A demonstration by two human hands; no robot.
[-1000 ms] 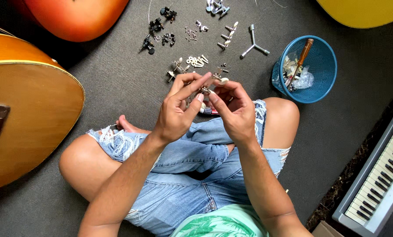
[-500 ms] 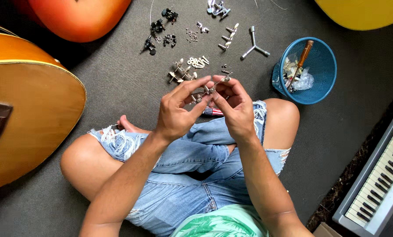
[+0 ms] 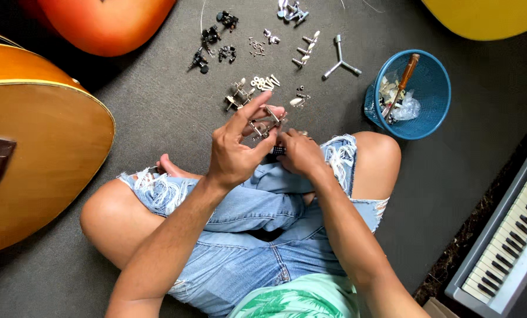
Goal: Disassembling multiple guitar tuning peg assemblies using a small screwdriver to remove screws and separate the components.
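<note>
From my remote seat I start at the far left, where an amber acoustic guitar body (image 3: 34,153) lies on the grey carpet (image 3: 151,118), and a second, orange-red guitar body (image 3: 104,23) sits above it at the top edge. Moving in, I see the person cross-legged in torn blue denim shorts (image 3: 257,235). The left hand (image 3: 237,147) is raised over the lap, thumb and fingers pinched closed on a small silver tuning machine (image 3: 263,125) (the part is tiny, so I can only make out a metal post and plate). Just beside it, the right hand (image 3: 298,154) sits lower, curled tight around a small dark-handled tool (image 3: 278,151) whose tip I cannot see; the two hands are nearly touching. Beyond the hands, on the carpet, loose hardware is spread out: black tuner parts (image 3: 213,44) toward the left, silver tuner parts (image 3: 257,88) nearer the hands, and a three-armed metal wrench (image 3: 338,59) further right. Right of that stands a round blue mesh basket (image 3: 434,112), near the person's right knee, holding a wooden-handled tool (image 3: 406,73) tilted against its rim and some crumpled clear plastic. At the top right a yellow guitar body (image 3: 487,17) shows, and the lower right corner holds a keyboard (image 3: 510,247) with white and black keys.
</note>
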